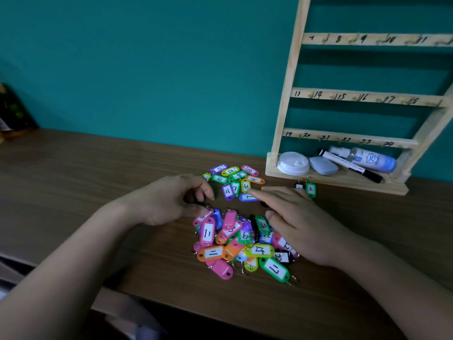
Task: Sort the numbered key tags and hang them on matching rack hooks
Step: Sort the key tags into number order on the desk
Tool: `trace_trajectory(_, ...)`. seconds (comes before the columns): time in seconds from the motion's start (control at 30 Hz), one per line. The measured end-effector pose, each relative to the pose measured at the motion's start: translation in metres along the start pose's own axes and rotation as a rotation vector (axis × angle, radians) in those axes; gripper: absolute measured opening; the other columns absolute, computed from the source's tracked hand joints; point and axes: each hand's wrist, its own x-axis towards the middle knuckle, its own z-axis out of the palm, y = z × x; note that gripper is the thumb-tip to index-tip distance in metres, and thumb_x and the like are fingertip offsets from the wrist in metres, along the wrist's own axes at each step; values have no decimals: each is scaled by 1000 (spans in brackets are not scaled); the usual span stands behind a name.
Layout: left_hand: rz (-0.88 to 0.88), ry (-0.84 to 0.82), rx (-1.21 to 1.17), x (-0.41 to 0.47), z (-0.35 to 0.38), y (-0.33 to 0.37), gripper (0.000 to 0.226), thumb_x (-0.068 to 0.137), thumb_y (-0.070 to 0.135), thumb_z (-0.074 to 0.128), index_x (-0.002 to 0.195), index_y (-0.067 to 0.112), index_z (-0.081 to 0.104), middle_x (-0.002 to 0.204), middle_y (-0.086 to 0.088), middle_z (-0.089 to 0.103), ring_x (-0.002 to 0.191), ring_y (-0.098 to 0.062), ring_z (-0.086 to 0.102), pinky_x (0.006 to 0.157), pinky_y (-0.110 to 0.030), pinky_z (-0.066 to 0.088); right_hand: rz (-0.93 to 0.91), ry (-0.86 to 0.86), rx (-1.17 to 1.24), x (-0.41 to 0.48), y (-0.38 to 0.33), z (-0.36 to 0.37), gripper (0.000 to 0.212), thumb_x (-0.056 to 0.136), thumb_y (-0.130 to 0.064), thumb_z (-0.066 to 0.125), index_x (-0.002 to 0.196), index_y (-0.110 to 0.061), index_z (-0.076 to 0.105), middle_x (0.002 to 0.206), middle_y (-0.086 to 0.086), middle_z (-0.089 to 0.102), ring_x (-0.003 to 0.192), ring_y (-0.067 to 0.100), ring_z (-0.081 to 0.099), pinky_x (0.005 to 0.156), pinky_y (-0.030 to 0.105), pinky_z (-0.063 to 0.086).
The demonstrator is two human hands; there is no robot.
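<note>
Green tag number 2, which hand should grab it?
Right hand: its straight fingers lie beside the green tag, near the rack. The left hand is farther, across the tag piles.

The tags [259,250] are glossy plastic with matt white paper labels, on thin shiny metal rings [248,273]. The table [98,182] is smooth, dark, wood-grained, with a faint sheen. The rack [286,99] is pale bare wood. The wall [147,69] looks matt. The bottle [367,159] is clear plastic.

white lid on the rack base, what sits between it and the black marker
A pale blue rounded block lies between the white lid and the marker, in the head view.
</note>
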Motion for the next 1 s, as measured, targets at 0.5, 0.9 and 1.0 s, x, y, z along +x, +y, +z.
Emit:
trace_trajectory(0.5,54,194,-41,2,1,-3,17,94,23,79,106,31,72,97,12,70,86,-7,70,82,-22,53,-174,40,32,2,-19,8,48,109,-26,37,151,-43,53,150,-33,49,146,-16,23,118,25,19)
trace_trajectory(0.9,78,138,75,13,15,6,11,93,28,79,101,30,72,104,11,60,98,2,55,82,-12,39,-104,68,-28,6,-12,10,46,113,-29,34,156,-43,44,148,-29,45,138,-16,24,115,25,20)
trace_trajectory(1.0,64,166,73,13,13,2,10,96,25,75,103,31,72,104,13,62,99,3,57,83,-13,40,-92,142,-34,10,-7,11,42,112,-29,37,148,-40,55,135,-28,53,132,-4,37,112,35,29)
